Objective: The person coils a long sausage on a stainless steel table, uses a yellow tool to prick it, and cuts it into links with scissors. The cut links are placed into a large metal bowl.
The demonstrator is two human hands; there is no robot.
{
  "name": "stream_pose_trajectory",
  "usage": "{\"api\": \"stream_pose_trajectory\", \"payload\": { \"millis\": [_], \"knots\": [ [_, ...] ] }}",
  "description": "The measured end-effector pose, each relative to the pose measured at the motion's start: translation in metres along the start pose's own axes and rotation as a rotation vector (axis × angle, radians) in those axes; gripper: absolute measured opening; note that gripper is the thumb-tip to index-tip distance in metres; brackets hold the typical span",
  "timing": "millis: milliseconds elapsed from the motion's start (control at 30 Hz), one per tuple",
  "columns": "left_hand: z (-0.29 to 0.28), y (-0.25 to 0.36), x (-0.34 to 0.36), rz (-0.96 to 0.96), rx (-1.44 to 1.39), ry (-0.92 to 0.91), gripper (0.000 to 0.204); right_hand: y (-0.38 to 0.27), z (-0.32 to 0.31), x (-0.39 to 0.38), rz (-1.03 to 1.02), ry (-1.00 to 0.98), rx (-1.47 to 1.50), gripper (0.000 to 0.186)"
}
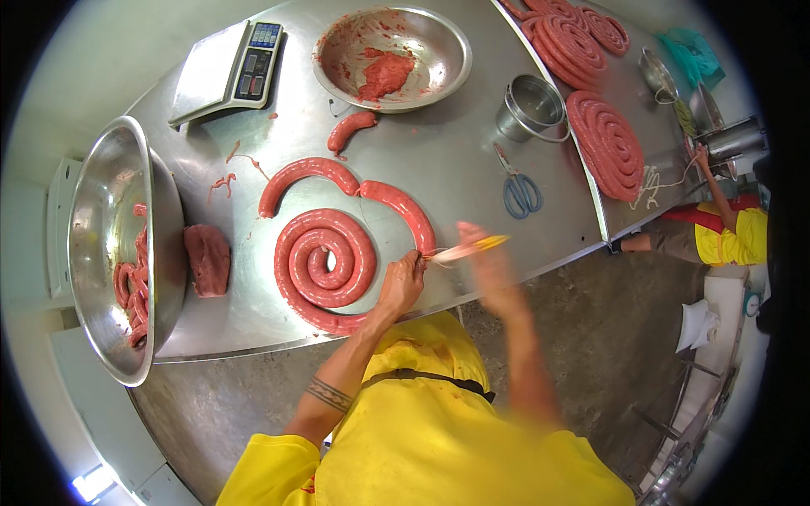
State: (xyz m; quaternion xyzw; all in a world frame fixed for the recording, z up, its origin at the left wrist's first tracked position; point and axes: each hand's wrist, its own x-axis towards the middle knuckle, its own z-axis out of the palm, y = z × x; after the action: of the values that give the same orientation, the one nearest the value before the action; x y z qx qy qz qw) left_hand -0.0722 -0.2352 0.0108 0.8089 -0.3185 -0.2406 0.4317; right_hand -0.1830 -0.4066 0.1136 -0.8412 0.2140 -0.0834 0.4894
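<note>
My left hand (403, 282) pinches the near end of a curved red sausage (403, 212) close to the table's front edge. Just right of it, my right hand (494, 274) is smeared by motion, so its fingers do not show clearly. A blurred white and yellow thing (472, 248) runs by it; I cannot make out its kind. Left of my left hand lies a coiled sausage (325, 261). Beyond the coil, another curved sausage (308, 171) meets the one I pinch. A short sausage piece (350, 129) rests farther back.
Scissors (521, 194) and a metal pot (531, 108) stand to the right. A bowl of minced meat (392, 59), a scale (228, 72), a meat chunk (207, 260) and a tilted steel bowl (126, 253) surround the work. Another person (726, 228) works near sausage coils (603, 143).
</note>
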Motion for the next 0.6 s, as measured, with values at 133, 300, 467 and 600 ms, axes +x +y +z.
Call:
{"api": "stream_pose_trajectory", "payload": {
  "millis": [133, 300, 467, 600],
  "knots": [
    [0.015, -0.016, 0.011, -0.010, 0.090, -0.022, 0.014, 0.014, -0.144, -0.025, -0.091, 0.481, 1.003, 0.022],
    [0.000, -0.027, 0.022, -0.556, -0.955, -0.201, 0.014, 0.030, -0.070, -0.065, 1.080, -0.342, 0.523, 0.016],
    [-0.013, 0.003, -0.001, 0.281, 0.385, 0.311, 0.011, 0.032, 0.025, 0.034, -0.141, -0.110, -0.276, 0.019],
    [-0.021, 0.011, -0.002, 0.160, -0.110, 0.283, 0.019, 0.016, 0.045, 0.055, -0.186, -0.640, 0.175, 0.021]
  ]
}}
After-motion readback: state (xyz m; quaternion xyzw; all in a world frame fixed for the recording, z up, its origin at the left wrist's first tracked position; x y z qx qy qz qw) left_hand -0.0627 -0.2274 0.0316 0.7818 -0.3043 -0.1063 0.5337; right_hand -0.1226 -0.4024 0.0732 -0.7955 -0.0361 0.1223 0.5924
